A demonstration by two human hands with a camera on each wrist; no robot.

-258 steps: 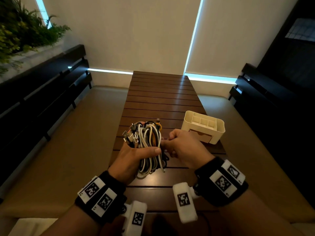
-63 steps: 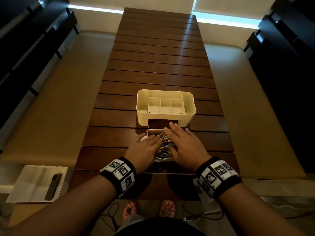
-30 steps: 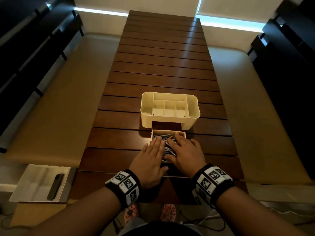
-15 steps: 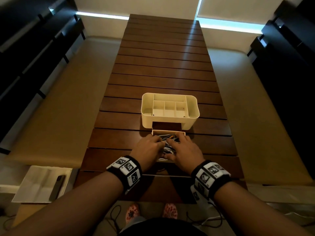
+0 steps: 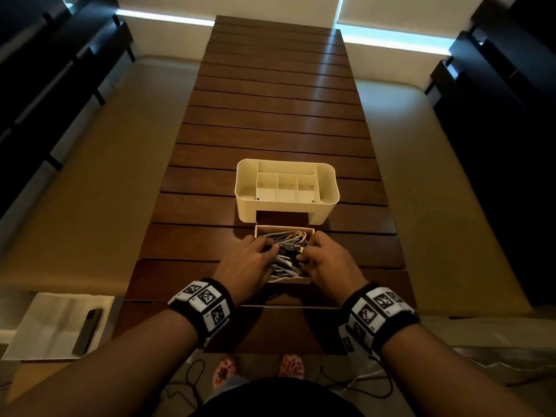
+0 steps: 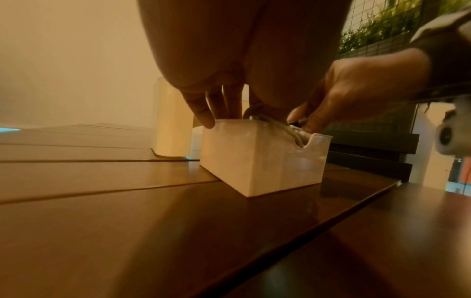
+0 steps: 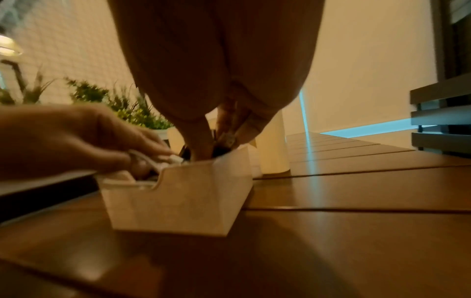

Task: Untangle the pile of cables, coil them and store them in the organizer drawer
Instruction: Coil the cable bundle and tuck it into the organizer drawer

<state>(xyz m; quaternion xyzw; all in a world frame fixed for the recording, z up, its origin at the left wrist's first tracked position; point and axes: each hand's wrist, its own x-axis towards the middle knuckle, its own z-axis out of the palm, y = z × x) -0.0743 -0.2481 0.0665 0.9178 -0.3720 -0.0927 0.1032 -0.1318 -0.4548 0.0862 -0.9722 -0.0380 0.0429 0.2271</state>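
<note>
A cream organizer (image 5: 287,212) stands on the slatted wooden table (image 5: 270,115). Its drawer (image 5: 284,228) is pulled out in front of it, toward me, and holds the bundle of white, grey and orange cables (image 5: 288,240). My left hand (image 5: 266,251) reaches in from the left with bent fingers dug into the cables. My right hand (image 5: 304,255) does the same from the right. In the left wrist view the left fingers (image 6: 216,104) point down into the drawer (image 6: 254,161), where a white cable loops over the notched front. The right wrist view shows the drawer (image 7: 178,201) with both hands on the cables.
A dark phone (image 5: 87,329) lies on a white sheet (image 5: 48,323) at the lower left, below the table. Dark slatted benches (image 5: 45,85) run along both sides. The table's near edge (image 5: 270,350) is close to my body. Thin wires trail on the floor by my feet.
A second ago both hands lay flat on the cables in the drawer. Now their fingers are bent and dug into the bundle. The drawer and organizer have not moved.
</note>
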